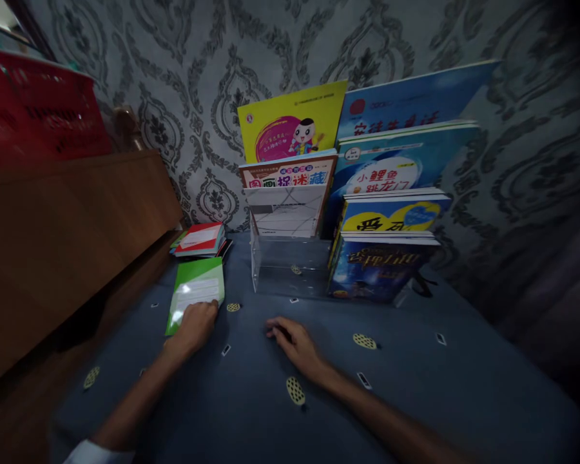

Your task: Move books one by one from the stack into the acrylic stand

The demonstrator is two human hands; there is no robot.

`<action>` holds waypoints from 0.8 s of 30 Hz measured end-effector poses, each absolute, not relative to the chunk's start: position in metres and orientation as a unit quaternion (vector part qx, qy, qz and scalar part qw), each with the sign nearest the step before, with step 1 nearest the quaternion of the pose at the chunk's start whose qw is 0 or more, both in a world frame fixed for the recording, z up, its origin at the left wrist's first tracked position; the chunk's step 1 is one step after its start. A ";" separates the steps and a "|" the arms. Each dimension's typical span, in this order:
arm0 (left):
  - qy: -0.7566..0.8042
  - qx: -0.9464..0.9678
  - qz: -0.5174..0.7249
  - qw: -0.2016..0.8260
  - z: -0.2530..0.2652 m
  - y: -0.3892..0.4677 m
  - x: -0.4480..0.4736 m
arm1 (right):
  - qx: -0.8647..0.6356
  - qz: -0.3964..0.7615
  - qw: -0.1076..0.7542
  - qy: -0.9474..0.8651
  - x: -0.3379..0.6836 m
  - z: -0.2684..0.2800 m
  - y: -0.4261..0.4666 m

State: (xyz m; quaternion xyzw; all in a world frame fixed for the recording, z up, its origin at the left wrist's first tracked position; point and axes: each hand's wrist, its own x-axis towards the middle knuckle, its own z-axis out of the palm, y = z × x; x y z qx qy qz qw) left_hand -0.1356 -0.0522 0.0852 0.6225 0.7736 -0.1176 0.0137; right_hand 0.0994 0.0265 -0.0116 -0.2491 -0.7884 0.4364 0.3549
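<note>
My left hand [197, 327] is at the lower right edge of a green book [183, 287], its fingers closed at the cover, which shines with glare. The fingertips are partly hidden. My right hand [294, 343] hovers over or rests on the dark cloth near the middle, holding nothing, with the thumb and fingers loosely bent and apart. In front of it a clear stepped rack [290, 264] carries books in two columns. A dark blue book [374, 270] fills the front right step, and a white-covered book [287, 212] stands upright on the left.
Behind the green book lies a small pile of books, a red and white one [200, 238] on top. A wooden cabinet [67, 238] at the left bears a red basket [38, 116]. Patterned wallpaper [212, 51] rises behind the cloth-covered table [415, 386]. A dark strap lies right of the rack.
</note>
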 end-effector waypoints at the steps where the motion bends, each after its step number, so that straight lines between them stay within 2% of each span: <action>1: 0.772 0.621 -0.136 0.013 0.087 -0.063 -0.124 | -0.247 0.436 0.356 -0.789 0.099 -0.012 0.027; 7: 0.747 0.645 -0.153 0.054 0.089 -0.126 -0.078 | -0.233 0.383 0.356 -0.820 0.101 -0.003 0.021; 14: 0.628 0.767 -0.033 0.129 0.070 -0.189 -0.078 | -0.128 0.273 0.326 -0.896 0.108 0.025 -0.013; 20: 0.512 0.834 0.049 0.198 0.101 -0.187 -0.092 | -0.033 0.239 0.263 -0.934 0.098 0.035 -0.042; 24: 0.515 0.835 0.076 0.176 0.077 -0.169 -0.113 | -0.063 0.245 0.207 -0.945 0.083 0.020 -0.045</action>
